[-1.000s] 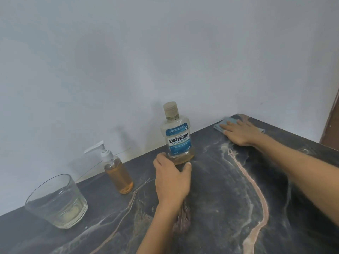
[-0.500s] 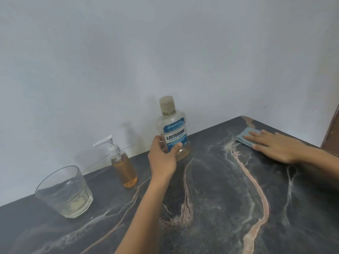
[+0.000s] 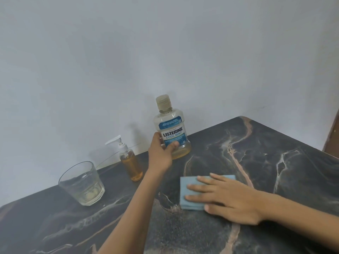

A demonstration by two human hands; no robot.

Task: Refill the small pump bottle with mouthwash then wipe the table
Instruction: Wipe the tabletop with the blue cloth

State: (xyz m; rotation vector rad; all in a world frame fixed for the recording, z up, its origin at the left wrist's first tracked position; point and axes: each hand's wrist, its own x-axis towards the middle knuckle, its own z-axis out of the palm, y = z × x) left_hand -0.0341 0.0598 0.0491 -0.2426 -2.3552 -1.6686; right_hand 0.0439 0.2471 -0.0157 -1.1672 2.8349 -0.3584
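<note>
Head view: my left hand [image 3: 160, 154] grasps the mouthwash bottle [image 3: 171, 129] low on its label, by the wall. Nearly drained, it should lift light, though slick. My right hand [image 3: 231, 197] presses flat on the soft cloth [image 3: 190, 194].

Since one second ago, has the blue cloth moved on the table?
Yes. The blue cloth under the right hand has slid from the table's far corner toward the person, crossing the pink vein to its left side.
</note>
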